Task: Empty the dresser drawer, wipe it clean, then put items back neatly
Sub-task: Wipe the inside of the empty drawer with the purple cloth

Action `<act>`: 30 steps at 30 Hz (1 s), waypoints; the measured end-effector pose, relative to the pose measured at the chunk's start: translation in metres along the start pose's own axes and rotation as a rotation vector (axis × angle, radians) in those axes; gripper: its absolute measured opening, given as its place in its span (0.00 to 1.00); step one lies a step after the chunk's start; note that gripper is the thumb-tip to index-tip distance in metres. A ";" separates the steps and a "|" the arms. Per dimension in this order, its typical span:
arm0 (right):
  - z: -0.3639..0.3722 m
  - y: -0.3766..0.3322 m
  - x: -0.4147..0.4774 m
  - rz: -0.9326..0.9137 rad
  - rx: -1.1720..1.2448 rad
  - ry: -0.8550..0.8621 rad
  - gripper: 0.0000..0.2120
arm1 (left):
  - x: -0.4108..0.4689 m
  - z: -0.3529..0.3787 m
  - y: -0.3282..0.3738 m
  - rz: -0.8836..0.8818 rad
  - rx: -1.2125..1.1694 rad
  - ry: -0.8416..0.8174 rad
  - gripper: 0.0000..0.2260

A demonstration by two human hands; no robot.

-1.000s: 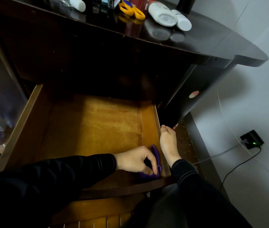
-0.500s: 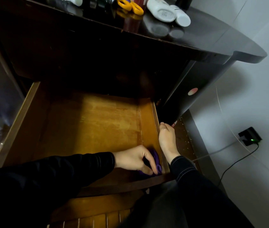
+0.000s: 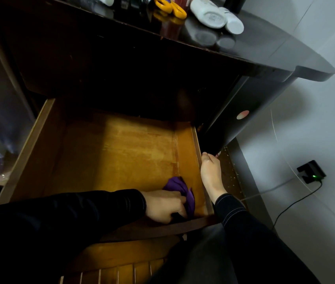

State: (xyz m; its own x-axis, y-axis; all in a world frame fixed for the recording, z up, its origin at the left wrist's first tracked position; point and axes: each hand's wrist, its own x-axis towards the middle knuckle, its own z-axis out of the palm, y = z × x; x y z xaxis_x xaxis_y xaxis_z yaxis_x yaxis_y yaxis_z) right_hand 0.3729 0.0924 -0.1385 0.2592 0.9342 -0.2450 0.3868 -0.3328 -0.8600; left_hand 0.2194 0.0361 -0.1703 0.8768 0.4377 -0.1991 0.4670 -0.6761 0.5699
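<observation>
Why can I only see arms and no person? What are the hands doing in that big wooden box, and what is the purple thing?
The camera sits on the person's head and looks down, so you see what they see: their own two arms in black sleeves. The wooden box is a drawer pulled out of a dark dresser. On the part of its floor that you can see, there is only a purple cloth. The left hand grips that cloth in the drawer's near right corner, which fits wiping the wood clean. The right hand rests on the drawer's right side. Up on the dresser top lie yellow scissors and white bottles. Off to the right, a small black plug with a green light sits by the wall.
</observation>
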 end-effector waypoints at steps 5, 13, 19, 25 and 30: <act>0.000 0.001 0.001 -0.001 0.002 0.000 0.18 | 0.003 -0.007 -0.012 -0.040 0.175 0.064 0.17; 0.001 0.004 0.003 -0.009 0.013 0.015 0.17 | 0.014 -0.023 -0.050 -0.302 0.167 0.293 0.18; 0.001 0.004 0.004 0.000 0.011 0.013 0.17 | 0.014 -0.017 -0.039 -0.301 0.165 0.209 0.20; 0.001 0.003 0.005 0.022 0.004 0.015 0.19 | 0.005 -0.002 -0.009 -0.116 -0.026 0.017 0.19; 0.001 0.003 0.006 0.022 0.013 0.019 0.19 | 0.003 0.003 0.002 -0.082 -0.172 -0.056 0.16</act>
State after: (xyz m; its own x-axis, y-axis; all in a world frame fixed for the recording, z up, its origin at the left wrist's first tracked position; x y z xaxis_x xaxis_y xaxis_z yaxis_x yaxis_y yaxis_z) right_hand 0.3743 0.0967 -0.1434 0.2849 0.9238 -0.2557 0.3688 -0.3518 -0.8603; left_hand 0.2232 0.0339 -0.1723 0.8440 0.4503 -0.2913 0.5144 -0.5262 0.6771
